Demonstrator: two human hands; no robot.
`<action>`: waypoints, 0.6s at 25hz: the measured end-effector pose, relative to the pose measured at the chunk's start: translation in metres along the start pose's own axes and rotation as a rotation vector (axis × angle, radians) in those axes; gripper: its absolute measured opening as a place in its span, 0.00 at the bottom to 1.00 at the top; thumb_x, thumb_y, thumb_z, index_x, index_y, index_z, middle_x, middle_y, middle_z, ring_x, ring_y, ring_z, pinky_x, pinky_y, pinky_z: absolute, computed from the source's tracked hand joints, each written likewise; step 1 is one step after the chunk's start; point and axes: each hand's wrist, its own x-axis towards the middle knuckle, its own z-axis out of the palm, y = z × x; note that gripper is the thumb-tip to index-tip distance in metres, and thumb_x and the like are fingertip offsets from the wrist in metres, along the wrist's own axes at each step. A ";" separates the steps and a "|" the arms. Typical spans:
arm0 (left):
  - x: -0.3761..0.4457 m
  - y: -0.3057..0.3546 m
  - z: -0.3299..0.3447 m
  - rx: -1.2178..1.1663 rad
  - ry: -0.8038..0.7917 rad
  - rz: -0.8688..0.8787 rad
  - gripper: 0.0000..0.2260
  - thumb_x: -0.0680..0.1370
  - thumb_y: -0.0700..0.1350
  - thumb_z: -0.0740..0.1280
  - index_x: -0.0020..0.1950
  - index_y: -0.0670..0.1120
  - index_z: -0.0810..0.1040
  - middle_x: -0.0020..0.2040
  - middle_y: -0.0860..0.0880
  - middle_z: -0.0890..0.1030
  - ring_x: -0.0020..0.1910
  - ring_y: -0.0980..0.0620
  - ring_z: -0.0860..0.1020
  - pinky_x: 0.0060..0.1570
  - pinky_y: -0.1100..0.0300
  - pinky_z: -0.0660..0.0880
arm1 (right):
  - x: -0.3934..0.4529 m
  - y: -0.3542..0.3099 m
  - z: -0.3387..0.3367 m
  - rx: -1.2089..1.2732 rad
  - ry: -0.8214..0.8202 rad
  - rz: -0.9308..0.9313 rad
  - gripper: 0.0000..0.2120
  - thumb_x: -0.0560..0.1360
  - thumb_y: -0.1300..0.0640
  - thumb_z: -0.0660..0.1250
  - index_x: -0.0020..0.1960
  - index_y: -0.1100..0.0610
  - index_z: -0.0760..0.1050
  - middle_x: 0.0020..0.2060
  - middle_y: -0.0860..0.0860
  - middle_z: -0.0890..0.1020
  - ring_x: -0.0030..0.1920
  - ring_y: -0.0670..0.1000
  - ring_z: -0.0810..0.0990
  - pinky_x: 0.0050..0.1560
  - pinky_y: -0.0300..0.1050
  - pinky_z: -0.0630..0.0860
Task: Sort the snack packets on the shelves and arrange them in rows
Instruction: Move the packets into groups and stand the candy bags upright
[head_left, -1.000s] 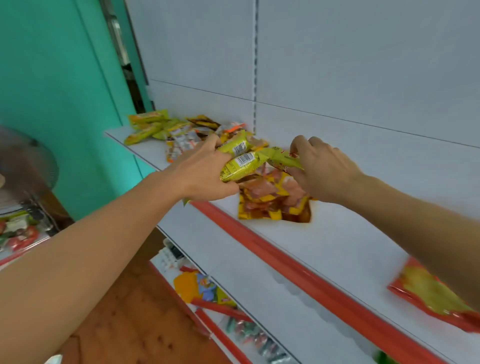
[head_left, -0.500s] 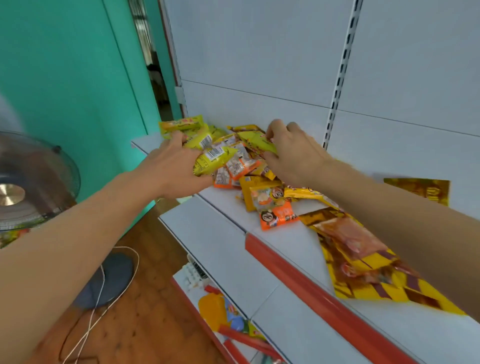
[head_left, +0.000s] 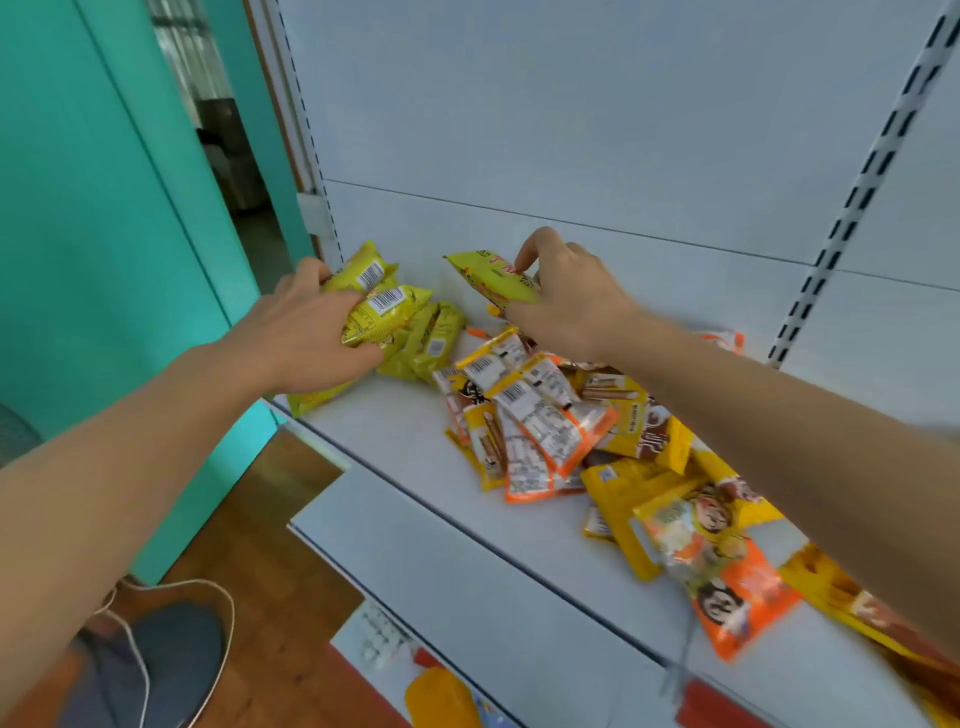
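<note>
My left hand (head_left: 306, 332) grips a bunch of yellow-green snack packets (head_left: 382, 306) with barcodes facing up, at the far left end of the white shelf (head_left: 395, 431). More yellow-green packets (head_left: 434, 340) lie just right of that bunch. My right hand (head_left: 571, 301) pinches one yellow packet (head_left: 493, 278) lifted above the shelf near the back panel. A loose heap of orange-and-white packets (head_left: 535, 421) and yellow packets (head_left: 623, 415) lies in front of and under my right forearm.
A teal wall (head_left: 104, 234) stands left of the shelf end. A lower white shelf (head_left: 441, 571) juts out below. A larger orange packet (head_left: 727, 587) lies at the right front. A fan base (head_left: 171, 660) with a white cord sits on the wooden floor.
The view has swung left and closer to the shelf end. My left hand has carried its bunch to the far left corner. My right hand has lifted a single yellow packet off the heap.
</note>
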 end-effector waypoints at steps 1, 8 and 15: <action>0.013 -0.015 0.008 0.002 -0.004 0.041 0.32 0.67 0.68 0.58 0.65 0.52 0.74 0.62 0.43 0.65 0.59 0.39 0.72 0.60 0.44 0.75 | 0.011 -0.005 0.012 0.006 0.025 0.018 0.18 0.74 0.55 0.69 0.60 0.54 0.67 0.51 0.54 0.72 0.51 0.55 0.71 0.39 0.44 0.64; 0.100 -0.122 0.022 -0.126 0.038 0.285 0.31 0.64 0.66 0.58 0.62 0.53 0.76 0.66 0.44 0.65 0.59 0.39 0.75 0.59 0.45 0.75 | 0.095 -0.041 0.092 -0.118 0.071 0.203 0.15 0.71 0.60 0.69 0.56 0.51 0.72 0.52 0.53 0.79 0.51 0.56 0.78 0.47 0.50 0.78; 0.141 -0.153 0.042 -0.225 -0.022 0.534 0.32 0.64 0.65 0.56 0.64 0.54 0.74 0.66 0.48 0.64 0.57 0.42 0.75 0.59 0.45 0.75 | 0.136 -0.048 0.147 -0.100 0.131 0.376 0.12 0.73 0.56 0.74 0.55 0.53 0.78 0.52 0.51 0.80 0.55 0.54 0.79 0.53 0.49 0.77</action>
